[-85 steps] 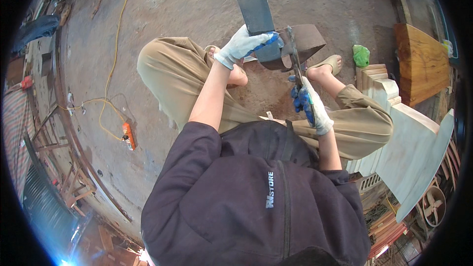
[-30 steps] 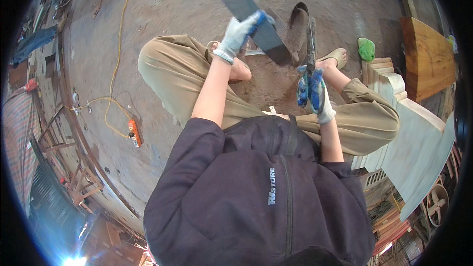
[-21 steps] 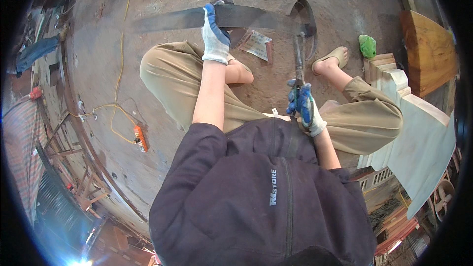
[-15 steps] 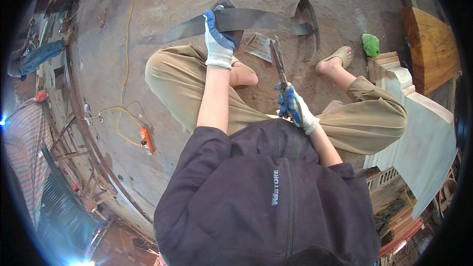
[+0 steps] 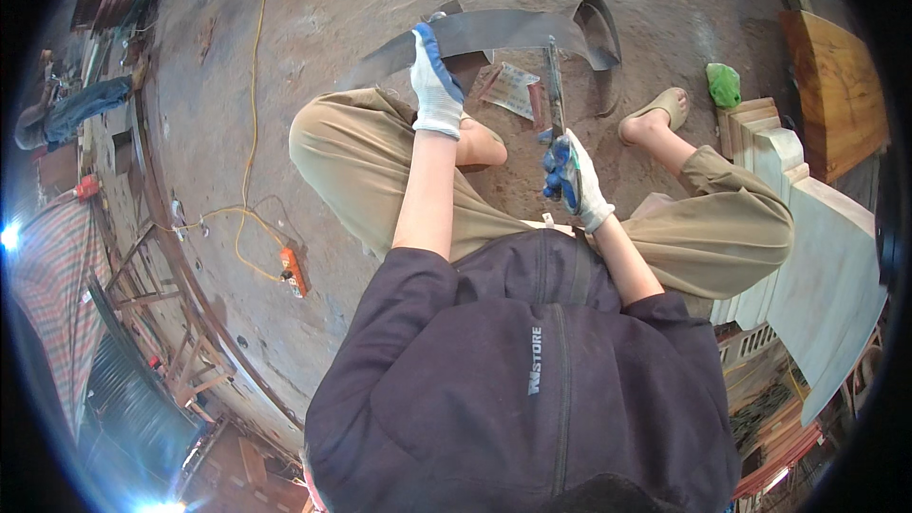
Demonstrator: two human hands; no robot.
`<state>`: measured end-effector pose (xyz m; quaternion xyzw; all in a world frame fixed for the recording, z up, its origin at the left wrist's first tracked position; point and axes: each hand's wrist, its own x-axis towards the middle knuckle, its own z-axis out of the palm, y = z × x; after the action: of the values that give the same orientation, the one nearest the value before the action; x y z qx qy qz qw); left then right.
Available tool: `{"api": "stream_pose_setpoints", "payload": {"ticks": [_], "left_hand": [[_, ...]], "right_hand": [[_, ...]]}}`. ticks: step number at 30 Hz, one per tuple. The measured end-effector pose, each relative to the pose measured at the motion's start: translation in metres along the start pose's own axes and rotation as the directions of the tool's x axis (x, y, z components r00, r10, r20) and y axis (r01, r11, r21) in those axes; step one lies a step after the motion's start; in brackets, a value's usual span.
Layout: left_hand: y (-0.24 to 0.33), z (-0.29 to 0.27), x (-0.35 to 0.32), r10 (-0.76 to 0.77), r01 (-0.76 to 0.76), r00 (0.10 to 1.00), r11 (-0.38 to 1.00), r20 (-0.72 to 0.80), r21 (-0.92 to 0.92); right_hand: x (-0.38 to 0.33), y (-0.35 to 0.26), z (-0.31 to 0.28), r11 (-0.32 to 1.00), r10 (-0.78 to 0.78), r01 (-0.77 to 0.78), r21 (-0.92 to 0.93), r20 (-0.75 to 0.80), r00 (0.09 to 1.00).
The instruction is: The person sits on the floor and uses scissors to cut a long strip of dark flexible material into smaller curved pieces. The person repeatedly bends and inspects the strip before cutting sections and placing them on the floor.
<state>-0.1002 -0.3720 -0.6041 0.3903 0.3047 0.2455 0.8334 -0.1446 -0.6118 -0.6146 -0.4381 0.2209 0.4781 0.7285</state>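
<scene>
A long dark grey flexible strip (image 5: 503,30) arcs over the ground ahead of my knees, its right end curled into a loop. My left hand (image 5: 438,90), in a white glove with blue palm, is closed on the strip left of its middle; most of its fingertips are hidden. My right hand (image 5: 575,180), gloved alike, is wrapped around a long, narrow dark tool (image 5: 554,90) pointing away from me. The tool's tip overlaps the strip; whether they touch I cannot tell. Beneath the strip lies a dark flat piece (image 5: 469,66), beside a printed sheet (image 5: 511,90).
An orange power strip (image 5: 293,272) with a yellow cord (image 5: 249,152) lies at left. On the right are a green bag (image 5: 724,85), a polished wooden block (image 5: 834,95) and pale stepped molding (image 5: 817,247). Another person's jeans leg (image 5: 90,109) shows far left.
The tool in my right hand has swung more upright, and its tip has risen onto the strip. The strip's left part has shifted, showing less length past my left hand.
</scene>
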Motion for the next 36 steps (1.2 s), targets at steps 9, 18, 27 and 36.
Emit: {"api": "stream_pose_setpoints", "payload": {"ticks": [9, 18, 27, 36], "left_hand": [[0.007, 0.01, -0.015, 0.432, -0.324, 0.902, 0.716, -0.027, 0.618], [-0.015, 0.002, -0.006, -0.081, 0.069, 0.976, 0.995, 0.204, 0.067], [-0.006, -0.018, 0.01, -0.057, 0.055, 0.998, 0.99, -0.01, -0.13], [0.038, -0.036, 0.019, 0.111, -0.101, 0.992, 0.984, 0.06, -0.149]], "right_hand": [[-0.003, 0.005, -0.004, 0.93, -0.196, 0.159, -0.331, -0.082, 0.977], [-0.021, -0.007, 0.014, 0.512, -0.359, 0.271, -0.815, 0.083, 0.93], [-0.024, -0.008, 0.011, 0.266, -0.204, 0.065, -0.962, 0.01, 0.979], [-0.006, -0.008, -0.037, -0.061, -0.114, -0.295, -0.954, -0.287, 0.951]]}}
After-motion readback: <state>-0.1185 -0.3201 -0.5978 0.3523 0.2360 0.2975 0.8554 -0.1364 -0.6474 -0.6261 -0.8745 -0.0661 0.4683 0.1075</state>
